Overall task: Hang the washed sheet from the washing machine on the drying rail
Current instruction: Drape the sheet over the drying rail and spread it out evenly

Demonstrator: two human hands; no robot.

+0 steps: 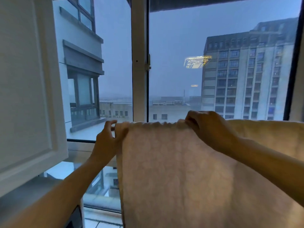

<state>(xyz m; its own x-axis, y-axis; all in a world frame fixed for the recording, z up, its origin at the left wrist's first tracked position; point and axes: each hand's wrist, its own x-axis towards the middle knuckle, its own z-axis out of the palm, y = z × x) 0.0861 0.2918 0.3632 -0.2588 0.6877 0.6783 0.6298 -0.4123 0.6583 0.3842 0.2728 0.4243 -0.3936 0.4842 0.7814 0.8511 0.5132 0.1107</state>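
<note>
A pale pinkish sheet (pixel 177 170) with a faint round pattern hangs draped in front of me, its top fold running level across the view. The drying rail lies hidden under that fold; only a dark end shows by the left corner (pixel 115 125). My left hand (pixel 107 137) pinches the sheet's left top corner between thumb and fingers. My right hand (pixel 209 127) grips the bunched top edge further right. More of the sheet (pixel 269 134) spreads along the fold to the right, behind my right forearm.
A large window (pixel 181 63) with a white centre post (pixel 139 63) fills the view behind the sheet, with buildings outside. A white cabinet door (pixel 28 88) stands close on the left. A dark appliance edge (pixel 74 218) shows at the bottom left.
</note>
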